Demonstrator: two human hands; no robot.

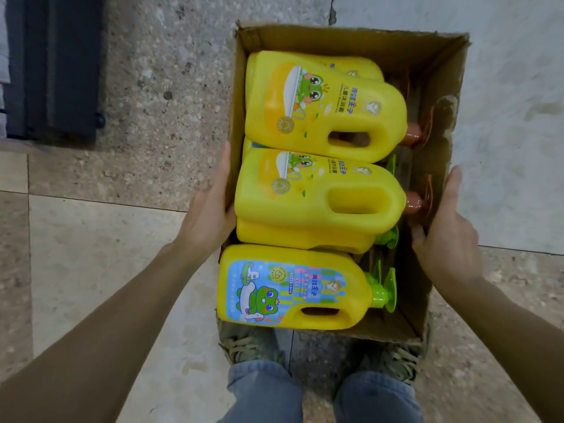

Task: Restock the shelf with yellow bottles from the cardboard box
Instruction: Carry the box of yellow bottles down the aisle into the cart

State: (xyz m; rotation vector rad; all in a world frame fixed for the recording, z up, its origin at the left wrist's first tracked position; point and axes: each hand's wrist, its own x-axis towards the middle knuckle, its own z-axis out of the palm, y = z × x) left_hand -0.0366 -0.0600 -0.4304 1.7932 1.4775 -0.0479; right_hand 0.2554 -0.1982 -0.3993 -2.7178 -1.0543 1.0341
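Speckled stone floor [146, 96] is filling the background, with paler tiles [91, 254] nearer the camera and a dark ribbed mat or panel [58, 65] sitting at top left.

Cardboard box [439, 87] is being held open-topped above the floor, directly over the person's shoes [250, 346] and jeans [262, 392].

Left hand [210, 209] is pressing flat against the box's left wall, fingers extended along the cardboard, thumb side up. Right hand [442, 236] is clamping the right wall: thumb running up the outside, fingers curling over the rim into the box. Both are gripping the box only, neither is touching a bottle.

Yellow bottles are lying on their sides inside, necks pointing to the right wall, handles cut out near the neck:
- far bottle [320, 108], frog-in-bathtub label, brownish pump cap [412, 137], resting on another yellow bottle underneath
- middle bottle [311, 193], same label, brownish cap, also stacked on a lower one
- near bottle [283, 288], blue frog label, green pump cap [383, 291]

More green caps [389, 239] are poking out from the lower layer. Exact bottle count is hidden by the stacking. No shelf visible in this view.
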